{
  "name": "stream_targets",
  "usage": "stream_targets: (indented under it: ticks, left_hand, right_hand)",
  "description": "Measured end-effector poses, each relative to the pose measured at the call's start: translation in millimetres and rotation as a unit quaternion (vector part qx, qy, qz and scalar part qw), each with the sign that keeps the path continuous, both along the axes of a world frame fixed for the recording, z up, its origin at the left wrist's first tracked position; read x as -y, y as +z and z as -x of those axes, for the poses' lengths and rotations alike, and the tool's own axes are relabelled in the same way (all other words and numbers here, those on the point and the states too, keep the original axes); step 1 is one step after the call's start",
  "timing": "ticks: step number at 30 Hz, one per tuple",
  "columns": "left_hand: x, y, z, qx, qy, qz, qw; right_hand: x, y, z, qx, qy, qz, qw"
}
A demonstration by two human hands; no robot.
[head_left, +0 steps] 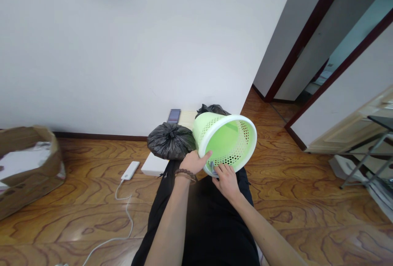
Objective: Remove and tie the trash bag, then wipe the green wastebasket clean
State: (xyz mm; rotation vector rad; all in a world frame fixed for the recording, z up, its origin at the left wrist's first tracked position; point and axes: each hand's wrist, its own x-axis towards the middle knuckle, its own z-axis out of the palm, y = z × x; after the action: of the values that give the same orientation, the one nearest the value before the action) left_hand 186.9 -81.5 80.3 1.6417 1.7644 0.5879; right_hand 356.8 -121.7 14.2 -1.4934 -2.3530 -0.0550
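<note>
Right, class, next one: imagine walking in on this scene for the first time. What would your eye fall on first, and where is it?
Probably the light green basket tipped toward the viewer near the centre, its rim gripped by the left hand and touched by the right hand. Next, the dark plastic bag just left of it, then the open cardboard box at the far left.

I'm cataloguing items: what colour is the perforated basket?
The basket is light green, seen best in the head view.
</note>
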Motion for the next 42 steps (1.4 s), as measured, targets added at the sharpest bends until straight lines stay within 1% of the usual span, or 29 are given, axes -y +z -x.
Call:
stream_targets:
  ticks: [3,6,8,10,13,15,19,21,24,29,32,35,39,42]
  left_hand:
    - [-2,1.2,2,-0.015,0.011,-0.001,1.0]
    - [-5,0.5,8,-0.038,0.05,0.001,0.998]
    - [-6,-0.9,13,-0.05,0.061,0.005,0.997]
    - [-7,-3.3,16,-0.056,0.06,0.006,0.997]
    - [-8,-8.2,17,-0.052,0.057,0.001,0.997]
    - [-8,-10.4,17,-0.036,0.055,-0.001,0.998]
    - [-7,-9.8,15,0.025,0.058,0.018,0.998]
    - [-6,-8.4,14,0.056,0.064,0.028,0.996]
    - [-5,-8.6,11,0.083,0.072,0.036,0.993]
    - [-6,-17.1,12,0.103,0.082,0.04,0.991]
    - [-6,-24.2,17,0.106,0.085,0.033,0.99]
    - [-7,-31.1,20,0.128,0.087,0.033,0.987]
    - [-8,-37.8,17,0.165,0.085,0.033,0.982]
    - [-9,-38.9,16,0.17,0.085,0.033,0.981]
  right_hand:
    - [2,-0.8,1,-0.017,0.006,0.012,1.0]
    - [4,-3.8,1,-0.036,0.035,0.024,0.998]
    - [7,-8.1,-1,-0.031,0.056,0.031,0.997]
    - [10,-13.7,-3,-0.017,0.061,0.037,0.997]
    - [10,-20.3,-11,0.006,0.035,0.036,0.999]
    - [6,-21.1,-20,0.019,0.014,0.031,0.999]
    - [-7,-15.6,-43,0.036,-0.041,0.015,0.998]
    - [-12,-12.4,-48,0.037,-0.066,0.012,0.997]
    - [-12,-10.4,-39,0.019,-0.067,0.027,0.997]
    - [-2,-12.4,4,-0.063,-0.009,0.057,0.996]
    - [0,-13.5,11,-0.074,0.007,0.068,0.995]
    - [-2,-14.0,-2,-0.038,-0.018,0.057,0.997]
    - [-10,-10.5,-23,0.011,-0.09,0.04,0.995]
    - [-22,-1.0,-21,0.047,-0.116,0.075,0.989]
